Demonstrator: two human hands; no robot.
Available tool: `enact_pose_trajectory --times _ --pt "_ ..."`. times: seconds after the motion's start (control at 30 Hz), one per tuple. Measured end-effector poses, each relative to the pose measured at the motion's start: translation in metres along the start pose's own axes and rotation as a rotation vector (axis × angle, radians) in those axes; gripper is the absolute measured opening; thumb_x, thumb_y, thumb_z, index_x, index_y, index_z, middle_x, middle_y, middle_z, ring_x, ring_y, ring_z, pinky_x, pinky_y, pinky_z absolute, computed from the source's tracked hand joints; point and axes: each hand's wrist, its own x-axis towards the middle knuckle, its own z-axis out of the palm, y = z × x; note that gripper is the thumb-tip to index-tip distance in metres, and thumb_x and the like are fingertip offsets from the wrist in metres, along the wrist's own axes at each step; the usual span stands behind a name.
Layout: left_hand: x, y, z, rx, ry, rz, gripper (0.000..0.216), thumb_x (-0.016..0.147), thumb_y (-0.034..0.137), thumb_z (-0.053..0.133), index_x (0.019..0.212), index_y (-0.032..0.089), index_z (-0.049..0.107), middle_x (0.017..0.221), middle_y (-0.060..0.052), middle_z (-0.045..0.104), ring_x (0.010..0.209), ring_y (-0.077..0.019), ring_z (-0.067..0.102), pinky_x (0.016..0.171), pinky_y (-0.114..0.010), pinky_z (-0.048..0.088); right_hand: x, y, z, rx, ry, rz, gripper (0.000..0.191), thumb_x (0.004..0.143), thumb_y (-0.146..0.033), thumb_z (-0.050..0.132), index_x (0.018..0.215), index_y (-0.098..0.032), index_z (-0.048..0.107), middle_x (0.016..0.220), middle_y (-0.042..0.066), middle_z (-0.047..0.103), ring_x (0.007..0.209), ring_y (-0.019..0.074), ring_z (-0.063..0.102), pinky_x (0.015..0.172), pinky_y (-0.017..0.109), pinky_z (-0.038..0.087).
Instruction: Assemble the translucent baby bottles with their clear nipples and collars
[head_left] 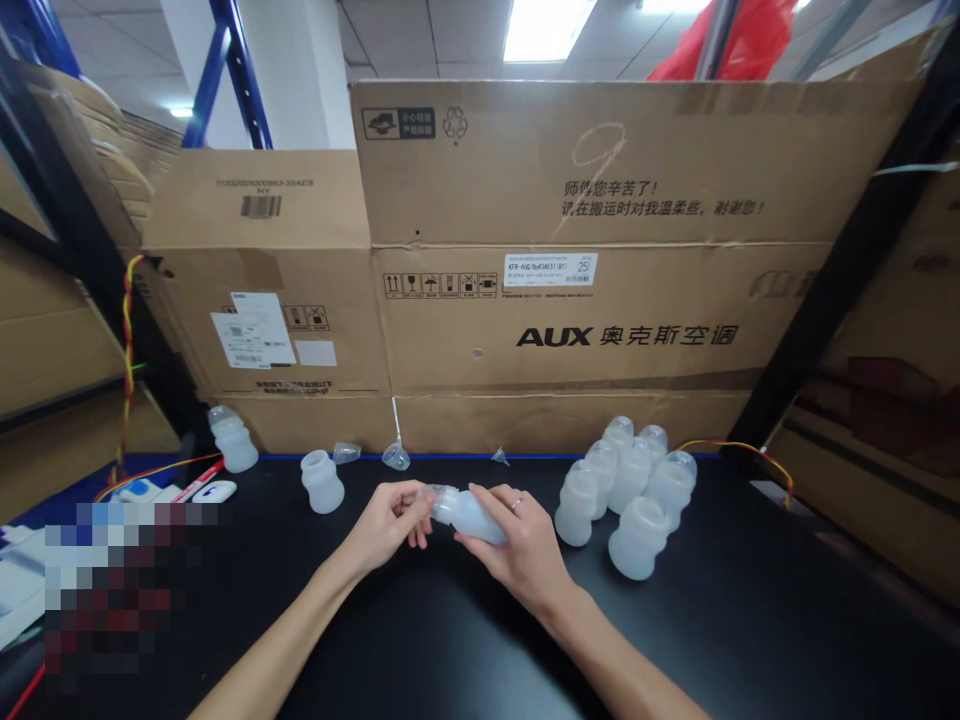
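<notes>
A frosted white plastic bottle [477, 516] lies sideways in front of me, its neck end pointing left. My right hand [517, 540] is wrapped round its body. At the neck end sits a clear cap [444, 501], and the fingers of my left hand [391, 522] are closed on it. Whether the cap is fully seated I cannot tell. To the right of my right hand stands a group of similar bottles [630, 475], several with clear caps. An uncapped bottle [637, 538] is nearest in that group. Left of my left hand, another uncapped bottle [322, 481] stands upright.
A capped bottle [233, 438] stands at the back left. A clear funnel-shaped piece [396, 456] and small clear pieces lie along the back edge. A white computer mouse [214, 492] is at left. A large cardboard sheet [450, 300] walls the back of the black table [420, 640].
</notes>
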Motion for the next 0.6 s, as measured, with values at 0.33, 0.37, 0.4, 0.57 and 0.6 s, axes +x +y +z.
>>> enact_pose_trajectory --times 0.33,0.37,0.4,0.57,0.6 --pt "-0.009 0.007 -0.001 0.058 -0.001 0.108 0.06 0.073 0.06 0.067 0.112 0.015 0.062 0.106 -0.003 0.062 0.079 0.0005 0.061 0.072 -0.008 0.053 0.011 -0.004 -0.01 1.011 -0.544 0.76 0.051 0.076 -0.053 0.08 0.107 -0.013 0.073 0.085 0.004 0.06 0.07 0.009 0.049 0.065 0.023 0.039" --pt "-0.01 0.008 -0.001 0.07 -0.008 0.13 0.058 0.074 0.06 0.066 0.113 0.017 0.063 0.112 -0.003 0.061 0.085 0.0004 0.061 0.075 -0.007 0.053 0.012 -0.004 -0.011 1.121 -0.592 0.817 0.05 0.078 -0.052 0.079 0.102 -0.009 0.072 0.084 0.006 0.06 0.066 0.0081 0.05 0.062 0.021 0.038" --pt "-0.011 0.008 -0.001 0.079 -0.014 0.144 0.056 0.075 0.059 0.065 0.113 0.019 0.064 0.114 -0.003 0.06 0.09 0.0004 0.06 0.077 -0.006 0.052 0.012 -0.005 -0.012 1.193 -0.615 0.846 0.048 0.081 -0.051 0.077 0.1 -0.007 0.071 0.084 0.008 0.061 0.063 0.008 0.051 0.059 0.02 0.037" --pt "0.0 -0.001 0.004 -0.032 0.045 0.092 0.062 0.076 0.058 0.065 0.13 0.03 0.055 0.12 0.001 0.062 0.101 0.0006 0.062 0.09 -0.005 0.051 0.008 -0.007 -0.003 1.231 -0.506 0.874 0.048 0.088 -0.052 0.07 0.107 -0.008 0.069 0.097 0.012 0.066 0.071 0.0104 0.056 0.061 0.02 0.038" --pt "0.005 -0.007 0.003 -0.039 0.103 0.091 0.064 0.076 0.06 0.064 0.133 0.033 0.052 0.115 0.001 0.064 0.099 -0.0003 0.062 0.093 -0.009 0.052 0.008 -0.006 0.001 1.155 -0.425 0.872 0.051 0.088 -0.054 0.07 0.109 -0.008 0.069 0.099 0.011 0.065 0.075 0.0105 0.053 0.065 0.021 0.038"
